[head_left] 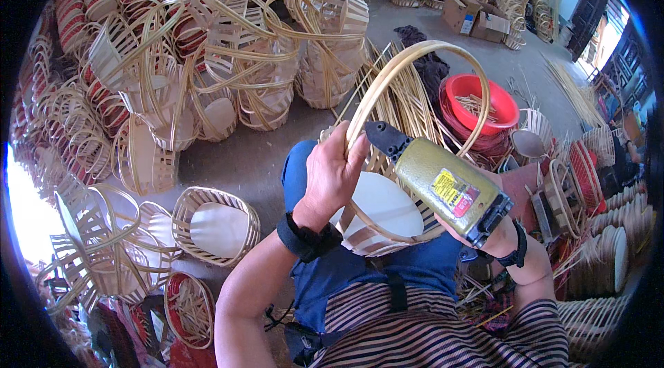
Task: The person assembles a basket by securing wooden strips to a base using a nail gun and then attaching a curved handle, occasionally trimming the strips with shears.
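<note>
A basket of pale wooden strips, with a white oval bottom and a tall arched handle (369,102), rests tilted on my lap; its front wall (370,245) faces me. My left hand (330,173) is closed around the left foot of the handle, thumb toward the rim. In my right hand (495,242) is an olive-gold nail gun (432,174), whose body hides most of the fingers. Its black nose points left, close to my left thumb and the handle. Whether the nose touches the wood I cannot tell.
Many strip baskets (259,77) stand piled at the far left. One low basket (181,223) sits left of my knee. Right of my lap are a red basin (508,108) holding short sticks and stacked pale oval boards (602,261). Cardboard boxes (460,12) stand farther back.
</note>
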Available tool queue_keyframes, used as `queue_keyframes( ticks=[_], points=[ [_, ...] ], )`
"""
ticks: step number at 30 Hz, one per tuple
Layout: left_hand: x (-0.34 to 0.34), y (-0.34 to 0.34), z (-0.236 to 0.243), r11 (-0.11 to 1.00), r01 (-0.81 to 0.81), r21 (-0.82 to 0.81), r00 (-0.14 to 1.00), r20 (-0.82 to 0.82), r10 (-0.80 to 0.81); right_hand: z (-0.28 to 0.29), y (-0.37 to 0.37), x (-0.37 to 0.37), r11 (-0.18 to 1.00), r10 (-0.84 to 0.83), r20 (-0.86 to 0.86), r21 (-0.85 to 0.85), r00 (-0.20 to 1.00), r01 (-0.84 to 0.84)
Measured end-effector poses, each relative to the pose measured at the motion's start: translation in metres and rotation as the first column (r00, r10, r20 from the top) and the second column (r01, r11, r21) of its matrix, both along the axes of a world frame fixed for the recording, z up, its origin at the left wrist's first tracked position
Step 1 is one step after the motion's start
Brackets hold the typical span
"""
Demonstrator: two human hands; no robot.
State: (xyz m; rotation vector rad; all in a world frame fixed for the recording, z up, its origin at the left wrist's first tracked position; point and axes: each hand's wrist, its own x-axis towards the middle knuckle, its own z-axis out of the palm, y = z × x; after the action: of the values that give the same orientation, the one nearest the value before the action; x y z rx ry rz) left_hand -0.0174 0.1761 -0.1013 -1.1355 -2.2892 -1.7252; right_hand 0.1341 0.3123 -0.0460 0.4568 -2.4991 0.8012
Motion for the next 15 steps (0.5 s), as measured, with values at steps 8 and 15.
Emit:
queue_keyframes(
  ticks=[8, 15],
  points=[
    [-0.002, 0.001, -0.001, 1.000, 0.015, -0.001, 1.000, 0.002, -0.015, 0.012, -0.011, 0.002, 0.944, -0.049, 0.264, -0.304, 0.963, 0.131],
    [-0.003, -0.002, 0.003, 1.000, 0.021, -0.003, 1.000, 0.001, -0.021, 0.016, -0.011, 0.004, 0.963, -0.038, 0.195, -0.256, 0.980, 0.088]
  ],
)
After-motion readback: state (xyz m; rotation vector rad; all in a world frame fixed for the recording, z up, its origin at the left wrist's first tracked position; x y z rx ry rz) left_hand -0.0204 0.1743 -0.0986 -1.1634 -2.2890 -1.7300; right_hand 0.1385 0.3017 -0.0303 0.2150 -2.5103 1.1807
